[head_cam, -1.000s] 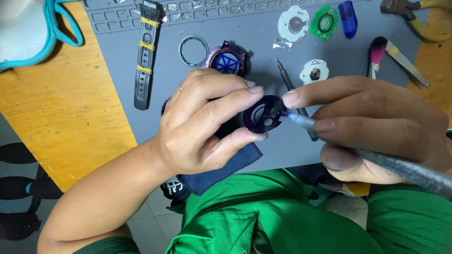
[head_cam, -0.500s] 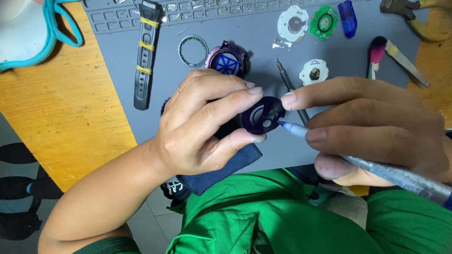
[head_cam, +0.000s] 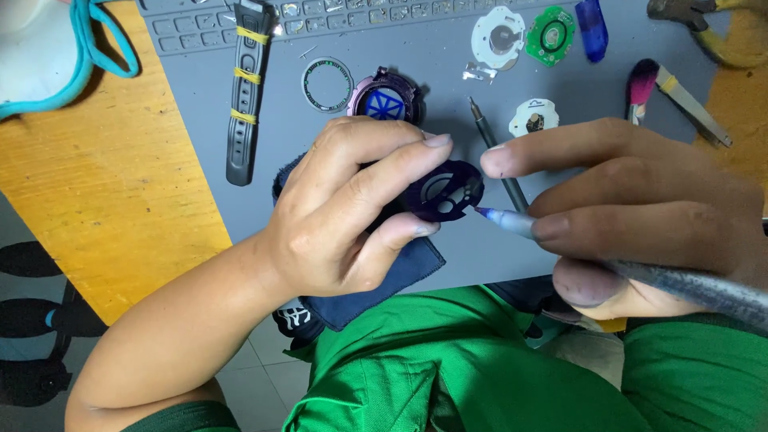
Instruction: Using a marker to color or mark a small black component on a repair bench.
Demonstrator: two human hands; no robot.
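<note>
- Since a moment ago, my right hand (head_cam: 640, 216) has slid the long grey pen-like tool (head_cam: 608, 260) a bit lower, so its blue tip now touches the right edge of the dark purple round dial plate (head_cam: 445, 192).
- My left hand (head_cam: 352, 212) is closed on that plate, pinching it between thumb and fingers, up above the grey rubber mat (head_cam: 320, 172).
- My right hand is wrapped tight around the tool, with the first finger pointing out near the plate.
- I think I am working on the plate's edge with the tip, a small careful step.
- Next I should keep the plate steady and push only a little, so the tip does not slip.
- Behind my hands on the surface lie a purple watch case (head_cam: 384, 100), a thin metal ring (head_cam: 327, 84), a black strap (head_cam: 244, 88), a green round circuit board (head_cam: 551, 34) and a small screwdriver (head_cam: 496, 152).
- A dark blue cloth (head_cam: 384, 280) sits under my left hand.
</note>
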